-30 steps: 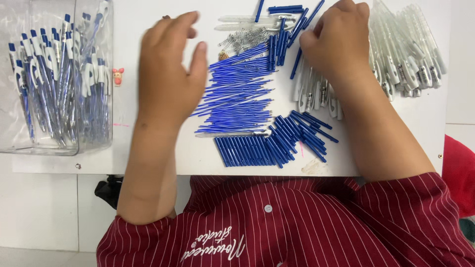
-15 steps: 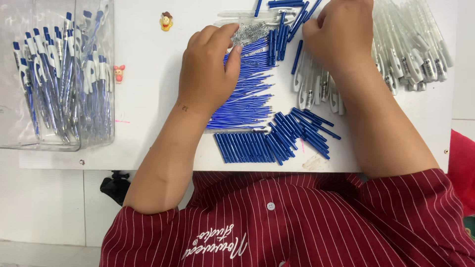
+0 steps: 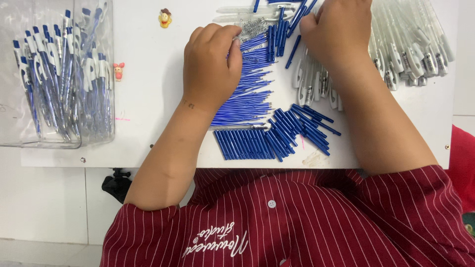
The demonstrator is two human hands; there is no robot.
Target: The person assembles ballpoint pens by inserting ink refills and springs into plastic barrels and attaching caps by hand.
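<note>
- Two hands work at the far edge of the white table [image 3: 148, 123], over heaps of pen parts.
- Left hand [image 3: 210, 64]: fingers curled shut, tips pinching at the small metal springs [image 3: 250, 27] at its one o'clock; whether a spring is truly caught I cannot tell.
- Right hand [image 3: 339, 32]: fingers curled down over short blue pieces [image 3: 279, 34] at its nine o'clock; what it grips is hidden.
- Blue refills [image 3: 247, 94] fan out at five o'clock from the left hand; short blue tubes [image 3: 247, 144] lie in a row at the near edge.
- White pen barrels [image 3: 410, 44] are heaped at three o'clock from the right hand.
- Finished pens [image 3: 59, 84] stand in a clear box [image 3: 29, 141] far at nine o'clock.
- To do it well, I judge: lift one spring alone, since they tangle, and keep the wrist off the refills.
</note>
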